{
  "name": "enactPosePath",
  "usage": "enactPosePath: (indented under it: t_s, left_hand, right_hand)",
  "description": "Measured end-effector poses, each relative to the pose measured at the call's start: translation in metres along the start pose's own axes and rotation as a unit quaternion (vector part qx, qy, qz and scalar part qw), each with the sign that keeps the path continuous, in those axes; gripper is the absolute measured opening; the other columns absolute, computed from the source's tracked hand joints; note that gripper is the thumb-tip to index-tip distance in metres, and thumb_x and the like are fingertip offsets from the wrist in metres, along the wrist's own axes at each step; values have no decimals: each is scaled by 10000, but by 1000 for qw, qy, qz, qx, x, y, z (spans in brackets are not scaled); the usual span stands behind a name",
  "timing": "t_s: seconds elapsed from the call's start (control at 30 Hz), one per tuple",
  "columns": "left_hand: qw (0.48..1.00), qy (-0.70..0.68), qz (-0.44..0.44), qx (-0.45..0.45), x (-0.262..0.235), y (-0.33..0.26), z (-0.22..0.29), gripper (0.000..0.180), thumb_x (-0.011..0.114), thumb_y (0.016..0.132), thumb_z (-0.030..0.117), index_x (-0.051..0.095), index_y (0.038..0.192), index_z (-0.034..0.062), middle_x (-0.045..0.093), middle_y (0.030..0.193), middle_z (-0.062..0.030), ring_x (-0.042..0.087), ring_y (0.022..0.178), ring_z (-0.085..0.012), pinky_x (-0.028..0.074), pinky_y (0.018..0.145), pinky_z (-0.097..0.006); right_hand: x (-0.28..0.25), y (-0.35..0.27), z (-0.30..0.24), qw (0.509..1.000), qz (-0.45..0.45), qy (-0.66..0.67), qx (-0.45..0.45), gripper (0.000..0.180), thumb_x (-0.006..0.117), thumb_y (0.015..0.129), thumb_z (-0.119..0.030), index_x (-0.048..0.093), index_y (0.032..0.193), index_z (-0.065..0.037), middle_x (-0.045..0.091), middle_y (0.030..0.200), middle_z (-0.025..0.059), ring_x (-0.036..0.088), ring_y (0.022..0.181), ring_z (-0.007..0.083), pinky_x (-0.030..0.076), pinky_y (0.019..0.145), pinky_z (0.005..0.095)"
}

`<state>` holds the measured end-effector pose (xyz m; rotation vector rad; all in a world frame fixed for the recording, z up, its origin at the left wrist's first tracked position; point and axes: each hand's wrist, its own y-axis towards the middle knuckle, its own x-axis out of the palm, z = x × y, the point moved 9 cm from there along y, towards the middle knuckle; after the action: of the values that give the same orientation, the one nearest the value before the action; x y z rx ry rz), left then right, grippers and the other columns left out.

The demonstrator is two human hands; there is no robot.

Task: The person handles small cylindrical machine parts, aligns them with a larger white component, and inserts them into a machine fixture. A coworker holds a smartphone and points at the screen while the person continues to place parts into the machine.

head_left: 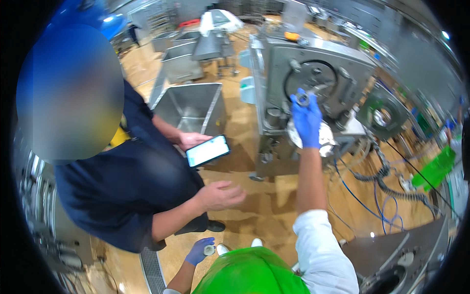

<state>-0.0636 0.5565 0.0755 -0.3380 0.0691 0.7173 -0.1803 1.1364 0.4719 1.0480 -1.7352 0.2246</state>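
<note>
Blue-gloved, the right hand (307, 122) in the head view reaches well forward, its fingers bent around a small metal ring (303, 100) at the far end of the grip. The ring's opening faces back up toward the camera, so its axis seems to run roughly along the line of sight. Beyond it stands the steel machine (279, 61). The relation that counts, as I judge it, is between the ring and the black hoop (318, 61) on the machine's face: the ring shows at the hoop's lower edge, and whether the two touch or stand apart cannot be told. The right hand is by far the nearer one. The left hand (197, 251) hangs low beside the green apron (252, 269), fingers curled about a pale piece (209, 250), well apart from the machine.

The right hand and wrist partly cover a shiny round part (327, 139). Fingers behind the ring are hidden, and the thumb's exact hold is unclear. Blur leaves the shape of the pale piece uncertain. To the left, a co-worker (132, 186) holds a phone (208, 151), its screen washed out.
</note>
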Motion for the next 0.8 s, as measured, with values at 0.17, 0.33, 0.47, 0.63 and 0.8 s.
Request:
enactPosePath:
  t_s: [0.17, 0.33, 0.47, 0.63, 0.8]
  left_hand:
    - [989, -146, 30, 26, 6, -13, 22, 296, 619, 861, 79, 622, 1150, 18, 628, 1157, -96, 629, 1015, -195, 529, 868, -332]
    - [910, -356, 89, -191, 12, -29, 13, 295, 593, 906, 131, 619, 1180, 25, 625, 1147, -59, 633, 980, -143, 522, 853, -281]
    - [988, -146, 51, 19, 4, -27, 30, 303, 561, 922, 129, 609, 1211, 48, 618, 1151, -51, 601, 1050, -134, 492, 907, -286]
    - [910, -325, 69, -248, 16, -22, 24, 321, 551, 926, 148, 600, 1232, 61, 595, 1195, -44, 570, 1101, -133, 468, 950, -309]
    - [953, -251, 53, -161, 17, -13, 31, 322, 564, 912, 158, 614, 1216, 65, 594, 1206, -33, 567, 1105, -128, 467, 955, -311]
  right_hand:
    - [-27, -53, 33, 997, 59, -27, 35, 349, 474, 983, -197, 461, 1303, -60, 495, 1332, 142, 567, 1029, 255, 516, 752, 307]
    - [-52, -102, 72, 987, 45, 42, 146, 361, 423, 1011, -286, 487, 1305, -88, 574, 1279, 83, 638, 921, 215, 561, 647, 272]
    - [-57, -104, 79, 979, 22, 117, 167, 376, 413, 1012, -295, 481, 1309, -75, 600, 1247, 102, 664, 940, 259, 581, 659, 314]
    - [-51, -97, 75, 976, 18, 141, 167, 352, 409, 1013, -297, 511, 1266, -75, 613, 1229, 101, 673, 943, 272, 588, 667, 331]
    - [-50, -139, 93, 980, 67, 39, 183, 346, 410, 1014, -288, 515, 1265, -74, 595, 1246, 88, 657, 868, 212, 585, 633, 278]
